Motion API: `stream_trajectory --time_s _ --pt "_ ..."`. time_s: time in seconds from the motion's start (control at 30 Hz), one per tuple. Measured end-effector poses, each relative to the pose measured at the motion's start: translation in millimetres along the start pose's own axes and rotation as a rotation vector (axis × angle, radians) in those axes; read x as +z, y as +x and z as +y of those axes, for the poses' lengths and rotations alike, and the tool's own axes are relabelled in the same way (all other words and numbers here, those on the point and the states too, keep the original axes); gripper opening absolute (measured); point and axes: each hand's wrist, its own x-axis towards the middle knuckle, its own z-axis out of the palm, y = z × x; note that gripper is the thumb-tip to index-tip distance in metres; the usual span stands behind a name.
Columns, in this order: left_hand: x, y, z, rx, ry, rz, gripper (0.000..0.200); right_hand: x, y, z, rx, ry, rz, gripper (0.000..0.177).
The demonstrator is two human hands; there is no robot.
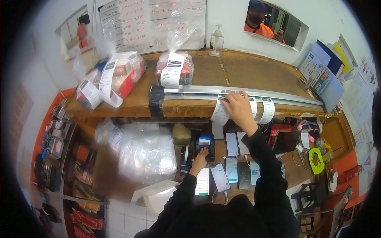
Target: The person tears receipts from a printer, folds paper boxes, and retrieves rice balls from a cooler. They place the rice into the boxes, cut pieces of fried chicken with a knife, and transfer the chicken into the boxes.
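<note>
My right hand (239,109) is up at the metal rail (278,99) along the shelf's front edge, its fingers closed on the top of a paper receipt (219,112). Two more receipts hang beside it, one of them (267,110) to the right. Lower down, my left hand (199,160) has its fingers spread against the front of a small black printer (204,146) with a blue and white label. A black tape dispenser (185,159) stands just left of the printer.
Tied plastic bags with receipts (174,70) stand on the wooden shelf (238,71), near a pump bottle (216,41). Several phones (220,177) and cables lie below, with clear plastic bags (147,154) at left. A person (260,23) shows through the wall opening.
</note>
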Motion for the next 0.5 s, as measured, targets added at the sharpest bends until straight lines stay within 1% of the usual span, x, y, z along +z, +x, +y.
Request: stream_trajectory --time_s 0.03,0.1,0.17,0.23,0.3,0.37,0.4,0.43,0.47,0.5 --pt "-1.4 -2.0 2.2 -0.018 -0.012 -0.015 0.064 -1.3 0.0 -1.9 -0.004 -0.001 0.005 0.017" --pt "3.0 -2.6 -0.9 -0.017 -0.033 0.002 0.065 -6.0 1.5 -6.9 0.058 -0.089 0.033 0.020" --pt "4.0 -1.6 -1.6 -0.070 -0.049 -0.032 0.064 -6.6 -3.8 -14.9 0.081 -0.096 0.026 0.023" --pt "6.8 -1.2 -4.7 -0.046 -0.025 -0.012 0.064 -7.7 -14.5 -36.6 0.037 -0.090 0.127 0.026" --pt "8.6 2.7 -6.6 -0.018 -0.002 0.000 0.064 0.6 -38.8 -56.0 -0.022 0.176 0.004 0.027" --pt "5.5 3.6 -5.3 -0.012 -0.043 -0.023 0.064 24.0 -66.0 -71.7 -0.074 0.365 -0.047 0.029" --pt "-26.6 -7.9 29.5 -0.084 -0.060 -0.072 0.063 40.6 -82.4 -71.3 -0.069 0.361 -0.043 0.029" --pt "-25.1 -6.8 28.3 -0.080 -0.056 -0.075 0.063 61.8 -99.1 -68.3 -0.004 0.394 -0.214 0.033" --pt "-20.3 -6.9 22.7 -0.052 -0.076 -0.026 0.062 83.0 -114.0 -64.1 0.058 0.430 -0.387 0.036" --pt "-13.5 -8.0 16.5 -0.028 -0.097 0.025 0.061 103.3 -129.6 -57.8 0.058 0.434 -0.387 0.036"
